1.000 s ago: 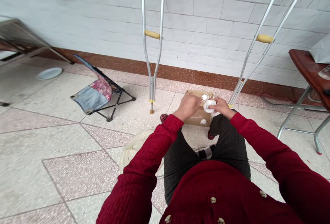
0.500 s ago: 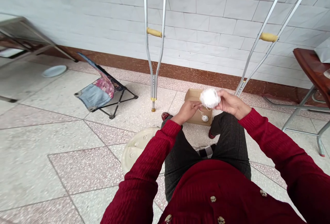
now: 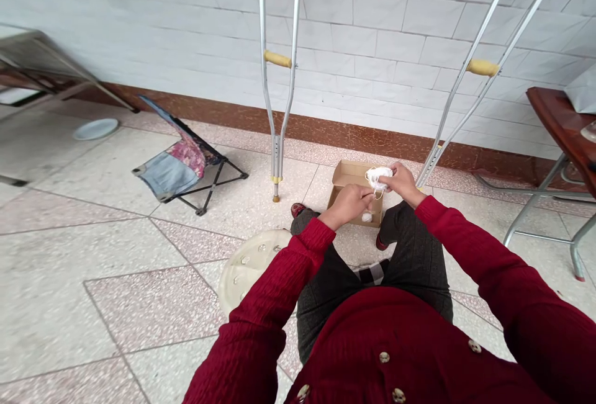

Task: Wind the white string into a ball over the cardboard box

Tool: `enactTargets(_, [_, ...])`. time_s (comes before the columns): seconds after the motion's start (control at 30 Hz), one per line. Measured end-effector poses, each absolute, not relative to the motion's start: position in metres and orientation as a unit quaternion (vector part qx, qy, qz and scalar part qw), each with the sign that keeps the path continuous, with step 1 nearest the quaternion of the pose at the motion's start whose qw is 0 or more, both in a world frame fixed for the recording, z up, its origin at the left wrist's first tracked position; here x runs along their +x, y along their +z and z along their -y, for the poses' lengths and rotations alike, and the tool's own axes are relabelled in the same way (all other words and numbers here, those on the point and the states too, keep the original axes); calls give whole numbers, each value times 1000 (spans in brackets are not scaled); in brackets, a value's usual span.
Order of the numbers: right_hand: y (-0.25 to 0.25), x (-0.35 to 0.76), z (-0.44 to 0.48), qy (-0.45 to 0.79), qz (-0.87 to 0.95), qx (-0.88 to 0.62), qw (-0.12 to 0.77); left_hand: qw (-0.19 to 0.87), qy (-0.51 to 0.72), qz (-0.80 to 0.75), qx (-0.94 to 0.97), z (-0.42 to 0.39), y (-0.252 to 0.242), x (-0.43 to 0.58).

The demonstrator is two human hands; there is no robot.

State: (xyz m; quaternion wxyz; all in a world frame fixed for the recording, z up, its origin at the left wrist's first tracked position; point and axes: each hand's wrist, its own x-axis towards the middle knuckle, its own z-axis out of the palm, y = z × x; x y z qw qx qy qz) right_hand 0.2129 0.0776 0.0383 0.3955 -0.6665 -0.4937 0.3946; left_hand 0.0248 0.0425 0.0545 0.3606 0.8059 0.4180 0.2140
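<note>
My right hand point(image 3: 399, 182) grips a ball of white yarn point(image 3: 378, 177) above the open cardboard box point(image 3: 357, 171). Beside it, my left hand point(image 3: 352, 203) is closed in a pinch on a strand of the same yarn, close under the ball. A smaller white yarn ball point(image 3: 367, 217) lies in the box, partly behind my left hand. The box stands on the floor between my feet.
A pale round plastic stool point(image 3: 251, 267) is at my left knee. Farther left stands a folding chair point(image 3: 174, 165). Two crutches point(image 3: 277, 112) lean on the tiled wall. A brown chair point(image 3: 559, 125) is at the right, a plate point(image 3: 95, 129) at the left.
My right hand has turned the yarn ball and brought it slightly lower. My left hand has moved right, closer to the ball.
</note>
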Motion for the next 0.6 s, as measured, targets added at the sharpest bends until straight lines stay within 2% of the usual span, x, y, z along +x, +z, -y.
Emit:
enactTargets(0.07, [51, 211, -84, 446, 437, -632, 459, 413, 234, -403, 782, -38, 50, 22])
enactTargets(0.13, [68, 211, -84, 537, 392, -570, 482, 439, 245, -391, 771, -38, 44, 16])
enactTargets(0.3, [115, 218, -59, 687, 395, -431, 431, 396, 258, -423, 773, -46, 17, 2])
enactTargets(0.43, [118, 221, -33, 749, 450, -363, 324, 333, 280, -438, 786, -67, 14, -7])
enactTargets(0.6, [60, 215, -27, 716, 482, -479, 158, 198, 261, -459, 826, -85, 50, -12])
